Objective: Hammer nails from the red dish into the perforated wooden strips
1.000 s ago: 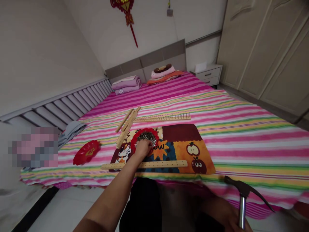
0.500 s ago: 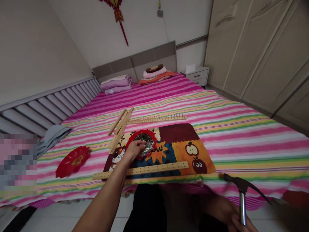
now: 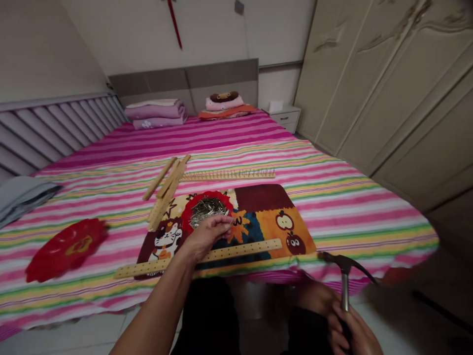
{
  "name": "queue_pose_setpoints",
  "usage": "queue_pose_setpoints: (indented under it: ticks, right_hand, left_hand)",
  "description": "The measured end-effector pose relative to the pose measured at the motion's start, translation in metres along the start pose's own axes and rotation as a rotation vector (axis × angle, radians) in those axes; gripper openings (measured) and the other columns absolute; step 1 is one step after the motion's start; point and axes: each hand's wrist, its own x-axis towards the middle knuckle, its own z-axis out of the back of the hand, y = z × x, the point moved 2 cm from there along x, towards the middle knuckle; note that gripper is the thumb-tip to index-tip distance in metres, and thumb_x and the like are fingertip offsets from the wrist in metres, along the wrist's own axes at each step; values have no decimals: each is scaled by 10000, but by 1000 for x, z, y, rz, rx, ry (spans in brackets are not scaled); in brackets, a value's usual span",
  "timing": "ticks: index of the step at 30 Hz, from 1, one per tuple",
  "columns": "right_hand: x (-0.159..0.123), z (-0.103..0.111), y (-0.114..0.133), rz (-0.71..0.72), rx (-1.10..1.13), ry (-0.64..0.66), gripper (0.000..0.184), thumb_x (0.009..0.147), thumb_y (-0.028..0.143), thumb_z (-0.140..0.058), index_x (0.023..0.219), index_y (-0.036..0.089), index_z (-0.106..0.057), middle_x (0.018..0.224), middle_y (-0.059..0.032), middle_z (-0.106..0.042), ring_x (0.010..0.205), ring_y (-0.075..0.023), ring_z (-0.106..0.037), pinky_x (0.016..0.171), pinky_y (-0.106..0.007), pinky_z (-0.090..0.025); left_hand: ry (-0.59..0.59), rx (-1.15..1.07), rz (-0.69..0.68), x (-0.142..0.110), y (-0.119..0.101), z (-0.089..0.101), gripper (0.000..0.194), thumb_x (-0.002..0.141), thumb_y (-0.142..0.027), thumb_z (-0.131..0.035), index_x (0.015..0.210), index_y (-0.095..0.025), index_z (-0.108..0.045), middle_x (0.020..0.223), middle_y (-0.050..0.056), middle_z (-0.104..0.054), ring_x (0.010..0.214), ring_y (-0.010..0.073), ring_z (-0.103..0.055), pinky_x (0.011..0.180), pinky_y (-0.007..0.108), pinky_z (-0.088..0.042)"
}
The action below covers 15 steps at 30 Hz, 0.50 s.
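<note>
My left hand (image 3: 209,234) hovers just in front of a red dish (image 3: 188,209) heaped with metal nails (image 3: 207,207), its fingertips pinched together on something too small to make out. Below it a long wooden strip with a row of holes (image 3: 236,250) lies across a colourful cartoon mat (image 3: 266,217) on the striped bed. Down at the right, my right hand (image 3: 351,333) is closed round the handle of a hammer (image 3: 345,276), whose dark head points up near the bed's edge.
More wooden strips (image 3: 164,185) and a strip studded with nails (image 3: 229,174) lie beyond the mat. An empty red dish (image 3: 66,246) sits at the left. Folded bedding (image 3: 157,111) and a nightstand (image 3: 283,118) are at the back, with wardrobe doors (image 3: 388,88) at the right.
My left hand has drawn back from the pile of nails in the red dish toward me. The view has swung right. The hammer has stayed low in my right hand.
</note>
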Motion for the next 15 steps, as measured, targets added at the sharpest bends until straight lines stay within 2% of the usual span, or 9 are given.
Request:
queue_pose_setpoints:
  ticks: [4,9,12,15]
  right_hand:
    - [-4,-5,0,30,1,12,396,616,491,-702,821,234,-480,518,101,-388,352,-43,-270,284,-135,-183]
    - [-8,-7,-2,69,-6,43,379,657,482,-684,865,239,-481,501,108,-395,359,-50,-274,283,-132,-202]
    - [-10,-6,-3,89,-39,52,403,680,503,-659,932,242,-486,498,109,-420,354,-56,-270,273,-138,-213]
    - [-10,-6,-4,90,-84,64,423,692,519,-640,969,234,-496,489,106,-434,341,-61,-284,267,-143,-217]
  left_hand:
    - [38,93,-44,3,9,-33,265,563,-271,-759,734,-137,-608,663,-7,-616,606,88,-552,604,219,-430]
    - [-60,181,-101,24,38,-72,229,542,-259,-738,669,-155,-578,569,-37,-563,535,72,-483,540,203,-384]
    - [-91,189,-110,35,58,-86,200,547,-260,-710,641,-160,-564,537,-51,-536,519,70,-477,523,196,-379]
    - [-97,223,-133,42,69,-91,150,565,-246,-680,644,-162,-584,551,-51,-543,543,77,-494,544,198,-394]
